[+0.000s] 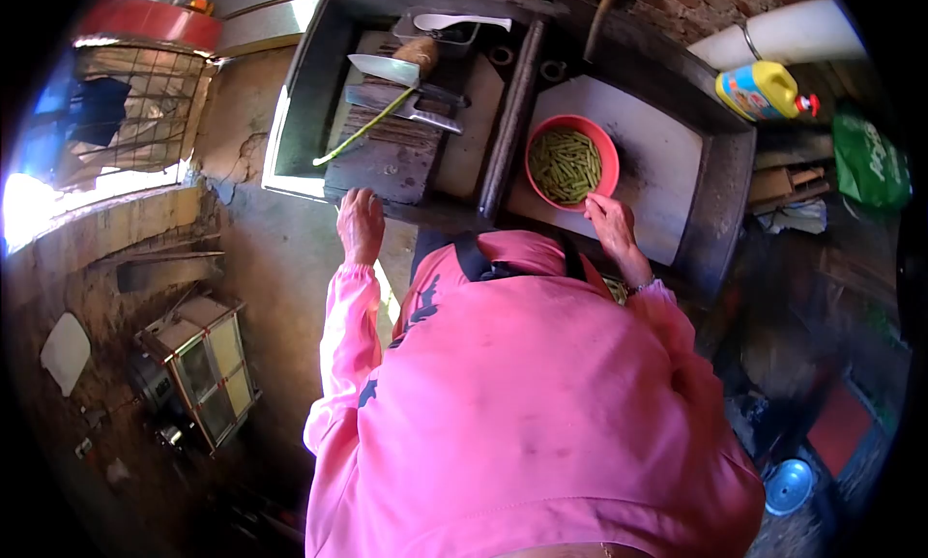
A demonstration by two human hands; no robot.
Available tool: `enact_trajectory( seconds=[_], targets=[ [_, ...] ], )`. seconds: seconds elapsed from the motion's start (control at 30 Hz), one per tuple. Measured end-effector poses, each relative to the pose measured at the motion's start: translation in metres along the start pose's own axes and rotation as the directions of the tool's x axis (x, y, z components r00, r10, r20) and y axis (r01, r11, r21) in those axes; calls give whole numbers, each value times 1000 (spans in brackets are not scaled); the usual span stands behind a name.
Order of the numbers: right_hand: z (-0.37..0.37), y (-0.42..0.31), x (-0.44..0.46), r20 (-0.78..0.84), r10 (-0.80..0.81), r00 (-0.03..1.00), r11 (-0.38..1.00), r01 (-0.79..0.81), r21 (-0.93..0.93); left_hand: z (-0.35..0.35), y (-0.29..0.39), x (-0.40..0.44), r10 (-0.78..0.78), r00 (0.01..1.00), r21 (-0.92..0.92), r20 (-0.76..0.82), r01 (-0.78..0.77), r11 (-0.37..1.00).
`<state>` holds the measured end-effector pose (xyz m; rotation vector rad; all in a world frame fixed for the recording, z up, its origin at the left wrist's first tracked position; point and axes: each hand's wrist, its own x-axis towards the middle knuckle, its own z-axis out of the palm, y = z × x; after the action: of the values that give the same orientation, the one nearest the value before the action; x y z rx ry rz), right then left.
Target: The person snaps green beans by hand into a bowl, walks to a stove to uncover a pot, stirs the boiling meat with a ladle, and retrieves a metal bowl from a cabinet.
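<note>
A red bowl (613, 161) full of cut green beans (565, 166) stands in the right sink basin. My right hand (611, 227) grips its near rim, thumb and fingers closed at the edge. My left hand (361, 226) rests at the near edge of a dark wooden board (377, 179), fingers laid on it and nothing plainly held. Across the board lies one long green bean (362, 132). Beyond it are a knife with a wide blade (385, 69), a second knife (430, 119) and a brown, rounded object (418, 53) that I cannot identify.
A tray (454, 38) with a white spoon (462, 22) sits behind the board. A dark divider (512, 118) separates the two basins. On the right stand a yellow bottle (759, 89) with a red cap and a green bag (868, 157). A barred window (145, 108) is at left.
</note>
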<state>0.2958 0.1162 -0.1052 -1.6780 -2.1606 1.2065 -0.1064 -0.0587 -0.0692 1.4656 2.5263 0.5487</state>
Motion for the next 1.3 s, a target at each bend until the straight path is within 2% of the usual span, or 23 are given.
enact_trajectory(
  seconds=[0.1,0.13,0.27,0.53,0.63,0.67,0.77,0.97,1.07,1.3],
  targets=[
    [1,-22,4,-11,0,1000,1000,0,16,1,2,47,63,998,81,-16,-62,995],
    [2,-27,6,-22,-50,999,998,50,28,2,1,62,95,995,112,-27,-91,989],
    [4,-43,8,-40,-37,998,997,40,63,21,-9,113,32,997,255,74,-50,966],
    [6,-39,8,8,59,998,997,-59,54,60,-42,149,-6,969,276,248,-65,959],
    [6,-33,9,-8,92,996,992,-91,85,40,-34,154,-23,942,300,336,-84,950],
    [5,-33,10,-6,85,996,993,-84,78,34,-37,154,6,938,354,346,-136,925],
    [2,-34,9,10,83,997,995,-83,62,-4,-27,141,26,949,368,314,-146,918],
    [9,-42,16,5,48,999,991,-48,121,-68,-9,109,-24,975,249,220,-33,968],
    [13,-37,19,-1,-9,1000,991,9,131,-94,9,85,-65,986,147,151,42,988],
    [14,-42,15,19,-123,992,984,120,131,-134,33,21,-59,994,-1,-93,59,998]
  ],
)
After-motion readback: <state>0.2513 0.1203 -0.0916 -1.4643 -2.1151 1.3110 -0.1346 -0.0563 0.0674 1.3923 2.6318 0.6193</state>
